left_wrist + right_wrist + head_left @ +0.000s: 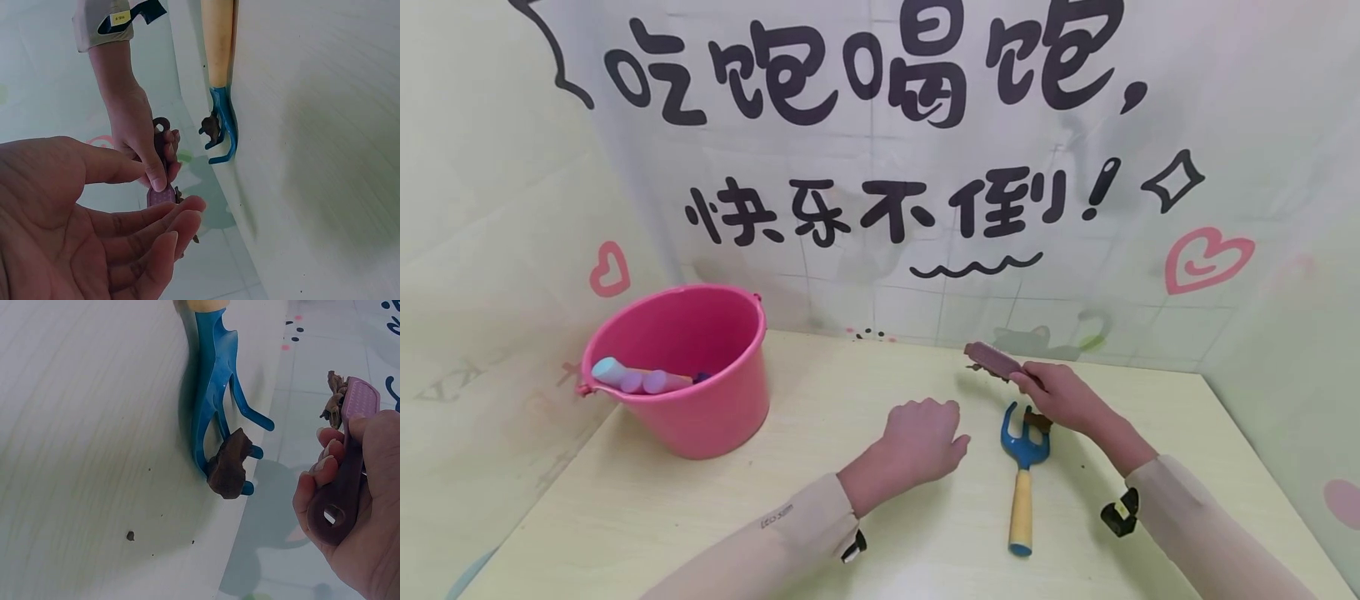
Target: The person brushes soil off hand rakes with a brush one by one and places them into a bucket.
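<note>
My right hand (1063,396) grips the dark handle of a flat purple tool (992,360), raised above the table's far right part. In the right wrist view, its handle ends in a holed loop, and brown, dry-looking scraps (335,400) cling under its dotted head. Below lies a hand fork (1024,450) with blue tines and a pale wooden handle. A brown chunk (230,464) rests against its tines. Left of the fork, my left hand (921,442) hovers over the table; its fingers are relaxed, slightly bent, and hold nothing in the left wrist view (94,219).
A pink bucket (715,417) stands at the table's back left, with a light-blue and purple item (640,381) inside. Small dark crumbs (130,535) dot the pale tabletop (700,533). A printed sheet (872,308) hangs behind the table.
</note>
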Motion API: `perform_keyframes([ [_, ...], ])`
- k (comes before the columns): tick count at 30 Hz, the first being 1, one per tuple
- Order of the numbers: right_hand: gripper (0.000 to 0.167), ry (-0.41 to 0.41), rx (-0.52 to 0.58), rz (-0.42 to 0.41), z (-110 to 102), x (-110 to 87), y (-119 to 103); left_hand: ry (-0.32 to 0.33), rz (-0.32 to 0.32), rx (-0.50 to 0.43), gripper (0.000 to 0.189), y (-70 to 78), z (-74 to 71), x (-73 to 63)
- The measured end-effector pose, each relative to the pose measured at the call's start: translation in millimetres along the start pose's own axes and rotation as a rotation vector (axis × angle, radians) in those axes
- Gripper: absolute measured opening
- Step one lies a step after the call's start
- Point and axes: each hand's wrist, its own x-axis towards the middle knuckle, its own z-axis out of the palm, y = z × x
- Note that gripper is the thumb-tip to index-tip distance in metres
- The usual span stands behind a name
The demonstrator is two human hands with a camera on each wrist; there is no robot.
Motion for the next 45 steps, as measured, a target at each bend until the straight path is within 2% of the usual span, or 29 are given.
perform_keyframes([
  [9, 0.021, 0.000, 0.011, 0.008, -1.6, -1.9, -3.2, -0.059, -0.004, -0.011, 0.035, 20.8, 14.0, 9.4],
  [16, 0.023, 0.006, -0.001, 0.011, -1.6, -0.4, -1.2, -0.134, -0.020, 0.003, 0.040, 38.7, 25.9, 19.2],
  [21, 0.026, 0.008, 0.002, -0.001, -1.5, 1.3, -1.8, -0.151, -0.026, 0.006, 0.046, 48.6, 34.0, 25.2],
  [29, 0.023, 0.006, 0.001, 0.003, -0.9, 1.9, -2.1, -0.180, -0.046, 0.018, 0.051, 56.8, 45.4, 33.5],
  [45, 0.024, 0.001, 0.000, 0.010, -2.6, 0.9, -2.3, -0.224, -0.116, 0.031, 0.053, 69.3, 55.3, 42.3],
])
